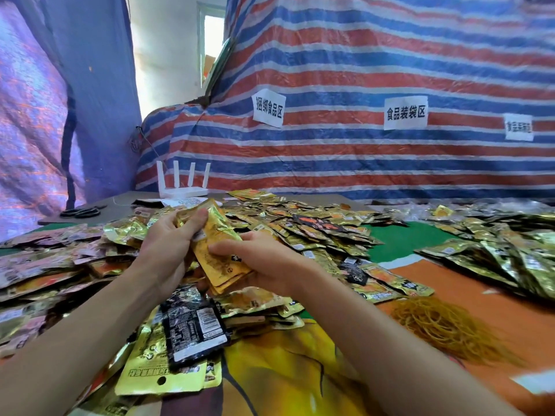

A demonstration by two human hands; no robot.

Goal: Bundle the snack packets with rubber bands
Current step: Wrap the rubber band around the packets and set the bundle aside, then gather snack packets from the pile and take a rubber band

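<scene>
We grip a small stack of flat golden-orange foil snack packets (pixel 220 256) with both bare hands, above the middle of the table. Our left hand (pixel 171 244) closes around the stack's upper end, fingers curled over the far edge; our right hand (pixel 264 259) clamps the lower end, thumb pressed on the top packet's face. The stack tilts, its top leaning away from us. Beneath and around it lies a wide heap of loose gold, orange and black foil packets (pixel 315 232). A tangled pile of tan rubber bands (pixel 444 325) rests on the orange cloth to our right, apart from the stack. At the far left edge lie black-handled scissors (pixel 81 212), near a white four-antenna router (pixel 183 183).
</scene>
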